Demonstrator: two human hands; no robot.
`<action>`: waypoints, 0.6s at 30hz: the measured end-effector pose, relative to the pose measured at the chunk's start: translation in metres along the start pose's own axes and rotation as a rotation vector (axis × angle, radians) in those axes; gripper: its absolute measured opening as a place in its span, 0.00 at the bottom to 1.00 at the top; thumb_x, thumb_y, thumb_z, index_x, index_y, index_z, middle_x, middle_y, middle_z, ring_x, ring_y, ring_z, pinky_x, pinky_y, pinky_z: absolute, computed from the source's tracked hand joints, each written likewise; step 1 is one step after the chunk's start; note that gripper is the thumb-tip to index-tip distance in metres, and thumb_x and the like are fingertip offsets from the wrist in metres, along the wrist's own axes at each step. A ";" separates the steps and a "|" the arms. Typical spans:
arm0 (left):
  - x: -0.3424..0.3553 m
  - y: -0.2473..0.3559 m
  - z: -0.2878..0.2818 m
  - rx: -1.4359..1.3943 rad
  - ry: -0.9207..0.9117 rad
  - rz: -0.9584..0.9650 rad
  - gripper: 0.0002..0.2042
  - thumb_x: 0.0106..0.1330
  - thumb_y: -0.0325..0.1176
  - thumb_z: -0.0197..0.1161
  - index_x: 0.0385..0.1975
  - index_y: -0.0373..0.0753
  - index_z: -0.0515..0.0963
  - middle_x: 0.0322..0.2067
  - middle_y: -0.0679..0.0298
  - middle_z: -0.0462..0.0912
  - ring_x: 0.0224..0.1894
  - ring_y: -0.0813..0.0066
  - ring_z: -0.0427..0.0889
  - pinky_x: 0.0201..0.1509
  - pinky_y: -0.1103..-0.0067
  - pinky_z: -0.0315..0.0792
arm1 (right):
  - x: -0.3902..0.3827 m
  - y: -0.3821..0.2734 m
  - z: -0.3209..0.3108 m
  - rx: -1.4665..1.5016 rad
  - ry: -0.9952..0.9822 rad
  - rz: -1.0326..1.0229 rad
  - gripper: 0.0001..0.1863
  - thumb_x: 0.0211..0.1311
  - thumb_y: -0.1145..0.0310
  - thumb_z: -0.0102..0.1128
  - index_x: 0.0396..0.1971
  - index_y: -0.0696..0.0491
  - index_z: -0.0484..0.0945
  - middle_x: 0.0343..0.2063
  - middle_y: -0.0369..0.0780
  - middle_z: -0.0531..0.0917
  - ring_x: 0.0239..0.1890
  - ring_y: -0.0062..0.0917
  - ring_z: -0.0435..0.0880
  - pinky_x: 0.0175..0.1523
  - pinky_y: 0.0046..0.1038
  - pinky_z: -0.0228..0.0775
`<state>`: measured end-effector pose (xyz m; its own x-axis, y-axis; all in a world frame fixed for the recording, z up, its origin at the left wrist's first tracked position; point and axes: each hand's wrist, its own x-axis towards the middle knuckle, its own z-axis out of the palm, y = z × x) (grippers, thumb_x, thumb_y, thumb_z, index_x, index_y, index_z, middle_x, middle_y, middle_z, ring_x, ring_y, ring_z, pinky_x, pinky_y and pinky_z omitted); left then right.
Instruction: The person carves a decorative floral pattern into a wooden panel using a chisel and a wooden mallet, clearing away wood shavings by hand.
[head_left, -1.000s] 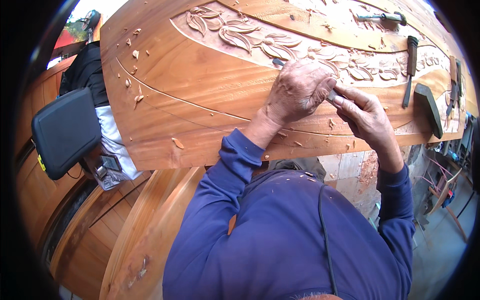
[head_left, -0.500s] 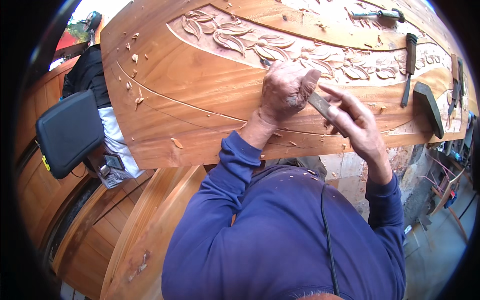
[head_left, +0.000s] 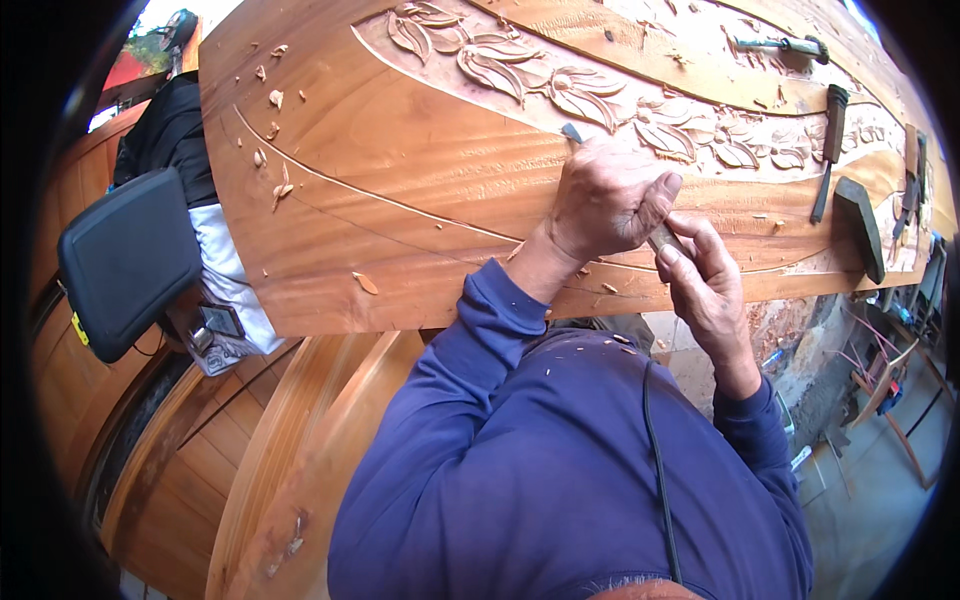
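Observation:
My left hand (head_left: 606,196) is closed around a wood chisel (head_left: 571,132), its metal tip showing just beyond the fist. The tip is at the lower edge of the carved band of leaves and flowers (head_left: 586,97) in a wide wooden panel (head_left: 400,190). On the handle end, below the left fist, the fingers of my right hand (head_left: 710,285) are closed. Most of the chisel is hidden inside the left hand.
Right of my hands lie a dark-handled chisel (head_left: 834,135), a dark wedge-shaped block (head_left: 862,228) and more chisels (head_left: 912,175). Another chisel (head_left: 785,45) rests farther back. Wood chips (head_left: 283,187) dot the panel's left side. A black padded case (head_left: 130,265) stands beyond its left edge.
Both hands and the chisel have shifted, the tip moving right along the carving's edge. The right fingers, spread beside the handle before, are now drawn in around its end.

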<state>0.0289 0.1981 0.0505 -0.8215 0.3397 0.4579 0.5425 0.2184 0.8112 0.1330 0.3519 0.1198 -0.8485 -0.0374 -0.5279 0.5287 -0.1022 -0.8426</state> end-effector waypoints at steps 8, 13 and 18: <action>0.007 -0.011 0.004 -0.012 0.004 -0.027 0.18 0.74 0.37 0.58 0.18 0.39 0.76 0.18 0.58 0.74 0.23 0.55 0.74 0.34 0.65 0.65 | 0.018 -0.026 -0.007 0.001 0.013 0.056 0.19 0.77 0.72 0.56 0.64 0.56 0.75 0.32 0.30 0.77 0.30 0.09 0.68 0.31 0.13 0.59; 0.007 -0.022 -0.003 0.065 0.068 -0.073 0.20 0.75 0.37 0.57 0.15 0.42 0.74 0.15 0.60 0.73 0.22 0.58 0.75 0.37 0.64 0.65 | 0.030 -0.040 0.010 -0.126 -0.004 0.143 0.18 0.77 0.71 0.56 0.62 0.57 0.75 0.31 0.30 0.77 0.31 0.09 0.68 0.32 0.13 0.59; 0.006 -0.018 -0.005 -0.020 0.059 -0.069 0.20 0.71 0.36 0.60 0.13 0.41 0.72 0.14 0.60 0.72 0.19 0.57 0.73 0.32 0.65 0.63 | 0.014 -0.033 0.016 0.010 0.046 0.131 0.19 0.76 0.72 0.58 0.63 0.57 0.74 0.30 0.30 0.76 0.30 0.08 0.69 0.33 0.14 0.62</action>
<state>0.0138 0.1921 0.0406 -0.8662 0.2701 0.4203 0.4807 0.2215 0.8484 0.1031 0.3388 0.1414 -0.7704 -0.0051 -0.6375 0.6341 -0.1091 -0.7655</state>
